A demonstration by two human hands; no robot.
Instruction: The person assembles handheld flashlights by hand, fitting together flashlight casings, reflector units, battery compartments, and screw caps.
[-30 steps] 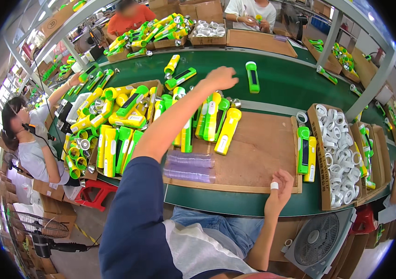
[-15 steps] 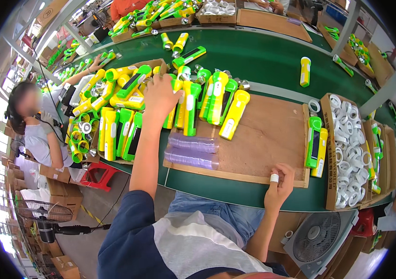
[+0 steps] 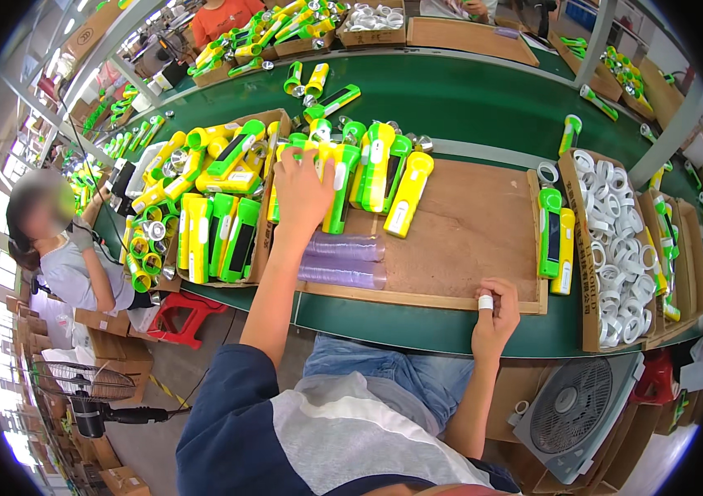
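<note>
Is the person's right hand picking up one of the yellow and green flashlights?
No, the right hand rests on the near edge of the wooden board, away from the flashlights, which the left hand touches.

The left hand (image 3: 302, 192) lay over a yellow-and-green torch (image 3: 295, 157), hiding its middle, and whether the fingers gripped it or only rested on it could not be told. The right hand (image 3: 494, 310) closed round something at the board (image 3: 459, 240) edge; only a white band on one finger showed, perhaps tape. The clear sleeves (image 3: 343, 260) were partly covered by the left forearm. The box of white rings (image 3: 616, 248) ran out toward the dark rim, its far end bent and unclear. The seated person's face (image 3: 38, 211) was blurred. The fan (image 3: 570, 409) was partly hidden by its box
</note>
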